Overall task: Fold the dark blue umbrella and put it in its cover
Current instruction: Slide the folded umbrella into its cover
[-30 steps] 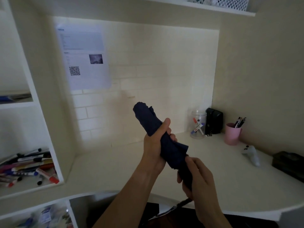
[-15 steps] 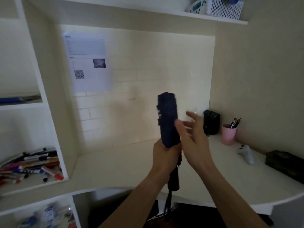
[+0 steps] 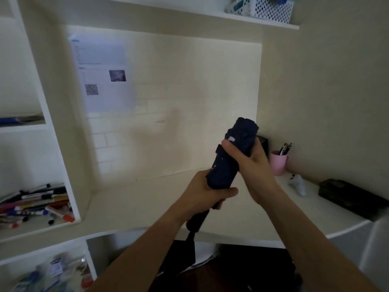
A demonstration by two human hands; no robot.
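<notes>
Head view, looking down over my forearms: I hold the dark blue umbrella (image 3: 233,157) rolled into a tight bundle, tilted with its top toward the far right, above the white table (image 3: 147,203). My left hand (image 3: 205,191) is clenched around the lower end of the bundle, where the black handle (image 3: 197,221) sticks out below my fist toward me, a strap dangling from it. My right hand (image 3: 245,160) is wrapped around the upper half, thumb pressed across the near side of the fabric, fingers hidden behind it.

At the far right of the table a pink cup (image 3: 278,163) holds several pens, standing upright. Just left of it, partly hidden by my right hand, is a black box-like thing (image 3: 263,144). Nearer on the right lie a small white object (image 3: 297,183) and a dark case (image 3: 349,198). On the left, an open shelf compartment (image 3: 69,199) holds a loose heap of markers (image 3: 35,204) lying on their sides. On the top shelf stands a white perforated basket (image 3: 271,9); its contents are too cut off to name. A printed sheet (image 3: 105,74) hangs on the tiled back wall with a small photo and a square code; its writing is too blurred to read.
</notes>
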